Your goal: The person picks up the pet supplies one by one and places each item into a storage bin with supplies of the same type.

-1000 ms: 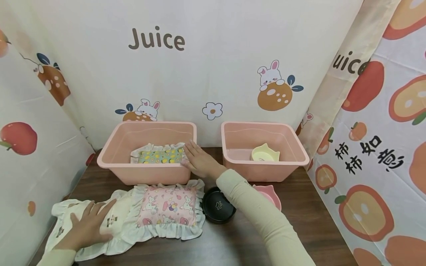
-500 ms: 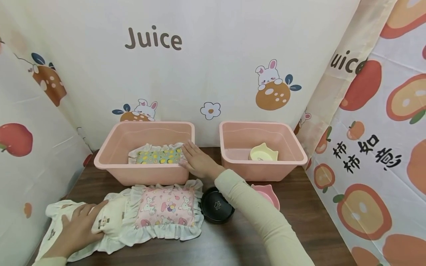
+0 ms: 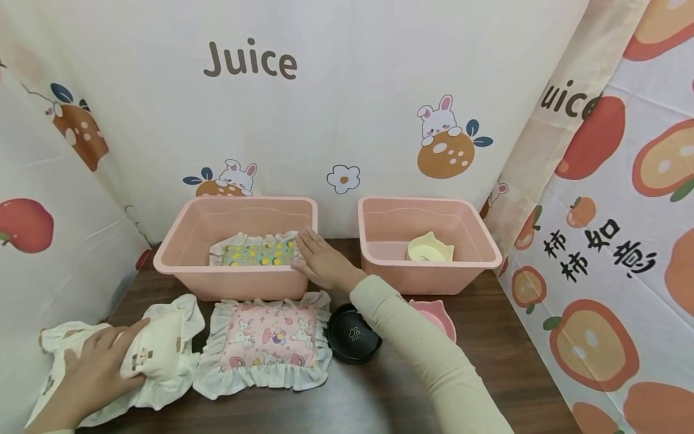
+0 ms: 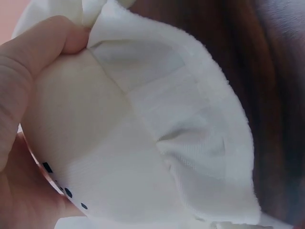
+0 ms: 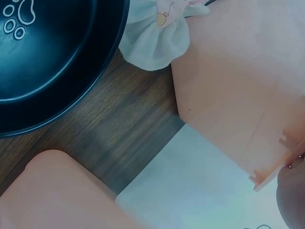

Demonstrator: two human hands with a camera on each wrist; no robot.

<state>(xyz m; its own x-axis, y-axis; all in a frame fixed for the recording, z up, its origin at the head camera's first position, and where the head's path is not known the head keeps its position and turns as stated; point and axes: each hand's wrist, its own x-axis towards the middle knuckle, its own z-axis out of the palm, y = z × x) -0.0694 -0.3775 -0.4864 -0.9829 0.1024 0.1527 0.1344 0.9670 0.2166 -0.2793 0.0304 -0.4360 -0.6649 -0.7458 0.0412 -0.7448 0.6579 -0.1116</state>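
My left hand [image 3: 94, 374] grips a cream ruffle-edged pillow [image 3: 159, 340] with small brown prints at the left of the table. Close up in the left wrist view, the thumb lies over the white ruffled pillow [image 4: 105, 124] and the fingers are behind its edge. Fingers extended, my right hand [image 3: 328, 262] rests at the right front corner of the left pink bin [image 3: 238, 286]. Inside that bin lies a small lemon-print pillow [image 3: 260, 254]. A pink bunny-print pillow [image 3: 271, 334] with white ruffles is flat on the table, just right of the cream one.
Next to the pink pillow sits a black paw-print bowl [image 3: 349, 340]. A pink cat-eared bowl [image 3: 438, 316] is partly hidden behind the right sleeve. The right pink bin [image 3: 412, 280] contains a yellow cat-eared bowl [image 3: 434, 248]. Printed curtains [image 3: 347, 108] enclose the dark wooden table [image 3: 499, 355].
My left hand has moved left with the cream pillow, pulling it away from the pink pillow, and a strip of table now shows between them. My right hand has stayed at the bin.
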